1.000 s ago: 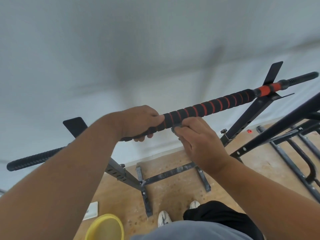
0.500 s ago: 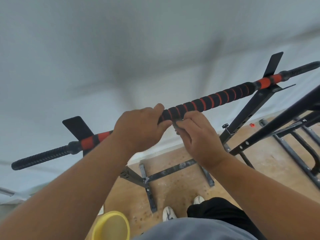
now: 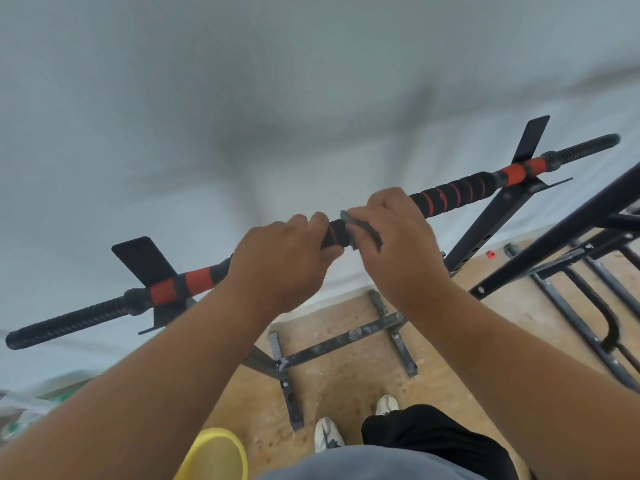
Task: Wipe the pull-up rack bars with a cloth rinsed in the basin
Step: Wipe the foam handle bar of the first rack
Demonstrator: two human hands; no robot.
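Overhead, left hand [image 3: 282, 261] grips the pull-up bar [image 3: 450, 195]; just right of it, right hand [image 3: 394, 237] pinches a small grey cloth [image 3: 363, 230] against the foam. Risk: so small a cloth slipping free, or skipping foam grooves.

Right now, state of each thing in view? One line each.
Left hand: grips the black foam pull-up bar with red stripes.
Right hand: presses a dark grey cloth against the bar.
Dark grey cloth: bunched, wrapped on the bar under the right hand.
Yellow round basin: on the floor, contents not visible.
Black steel rack base: standing, paint scuffed.
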